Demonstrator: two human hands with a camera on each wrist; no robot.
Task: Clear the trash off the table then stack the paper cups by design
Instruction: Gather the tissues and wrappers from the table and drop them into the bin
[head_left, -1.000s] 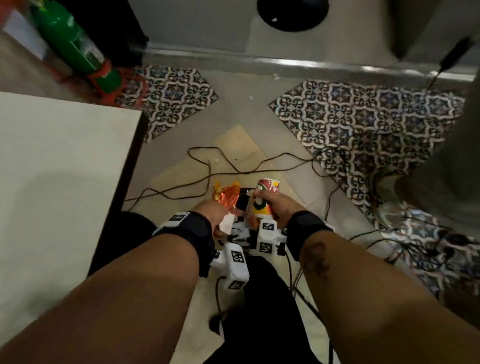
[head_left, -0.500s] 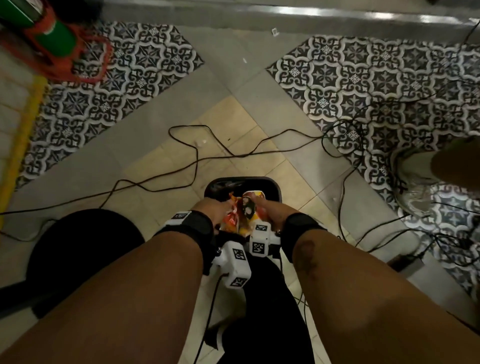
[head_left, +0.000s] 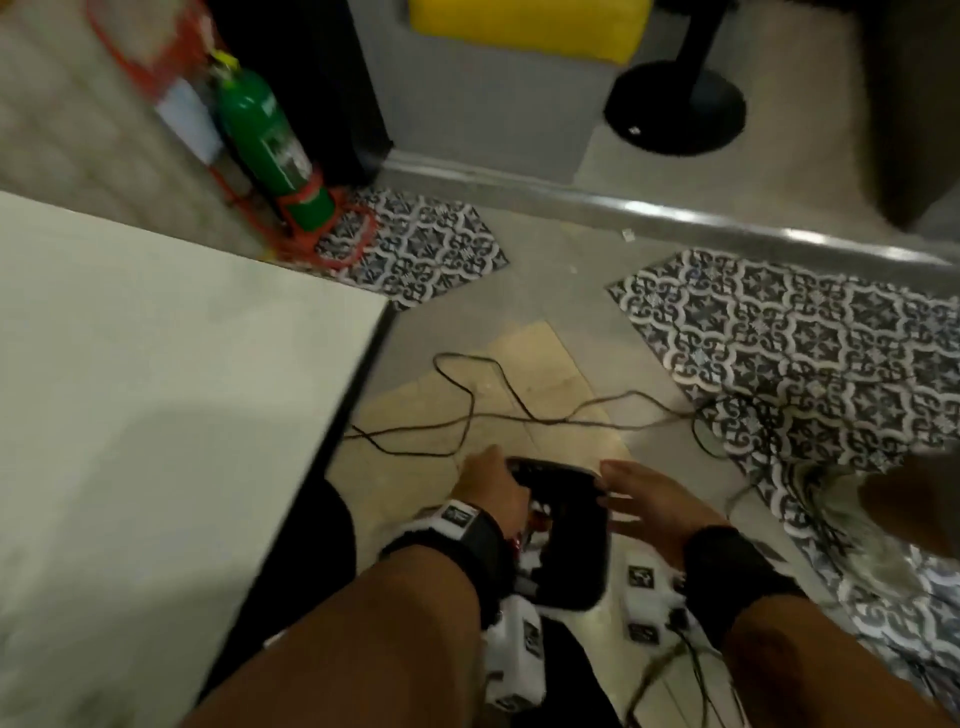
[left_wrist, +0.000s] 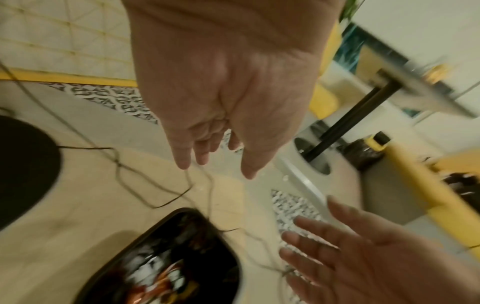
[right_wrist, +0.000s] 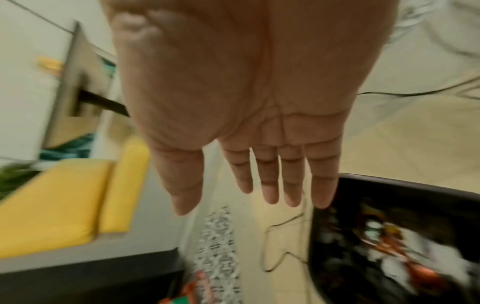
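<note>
A black trash bin (head_left: 597, 545) stands on the floor between my hands. Orange and white crumpled trash (left_wrist: 161, 281) lies inside it, seen again as trash (right_wrist: 405, 257) in the right wrist view. My left hand (head_left: 493, 483) hovers over the bin's left rim, empty, fingers loosely bent (left_wrist: 215, 160). My right hand (head_left: 644, 499) is spread flat at the bin's right rim with straight fingers (right_wrist: 270, 191), holding nothing. The white table (head_left: 156, 415) fills the left of the head view. No paper cups show on it.
Black cables (head_left: 519, 410) trail over the floor beyond the bin. A green extinguisher (head_left: 270, 145) in a red stand sits past the table's far corner. A yellow seat (head_left: 524, 26) and a black round base (head_left: 675, 109) are further back. Patterned tiles (head_left: 779, 353) lie to the right.
Both hands held an orange wrapper and a printed cup over the bin, then let them go. The hands are now empty and apart. My view has lifted back toward the table.
</note>
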